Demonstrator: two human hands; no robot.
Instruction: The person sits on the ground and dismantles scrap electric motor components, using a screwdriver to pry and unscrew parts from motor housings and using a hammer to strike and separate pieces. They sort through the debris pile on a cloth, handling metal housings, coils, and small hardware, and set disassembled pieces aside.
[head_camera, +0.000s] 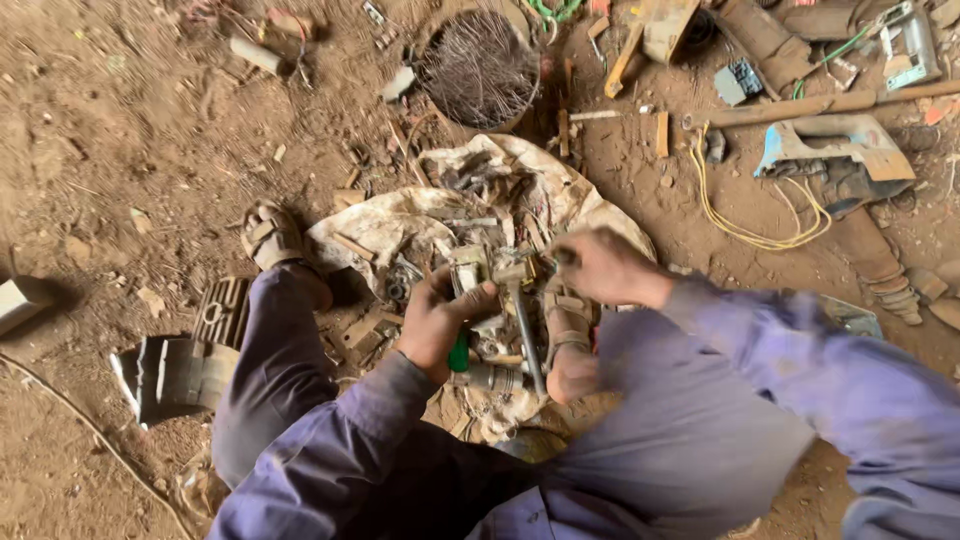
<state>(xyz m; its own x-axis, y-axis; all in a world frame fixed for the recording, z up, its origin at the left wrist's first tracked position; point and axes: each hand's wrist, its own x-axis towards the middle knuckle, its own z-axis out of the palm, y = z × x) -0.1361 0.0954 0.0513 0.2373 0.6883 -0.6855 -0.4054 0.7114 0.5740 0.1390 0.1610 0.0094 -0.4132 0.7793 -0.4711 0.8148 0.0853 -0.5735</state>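
The left hand (440, 322) is clamped around a pale, boxy metal part (468, 272) above a dirty cloth sheet (400, 225) littered with scrap. The right hand (600, 265), blurred, seems closed on a small tool. 1 grey steel rod (527, 340) lies just beside them.

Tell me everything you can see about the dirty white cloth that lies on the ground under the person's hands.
The dirty white cloth is a crumpled, stained sheet, perhaps a sack, spread flat on the brown dirt ground. Its edges are wrinkled and folded up. A heap of small grey metal parts lies on it. The left hand and right hand work above its middle, and a sandalled foot rests beside its left edge. A round wire bundle lies just beyond its far edge.
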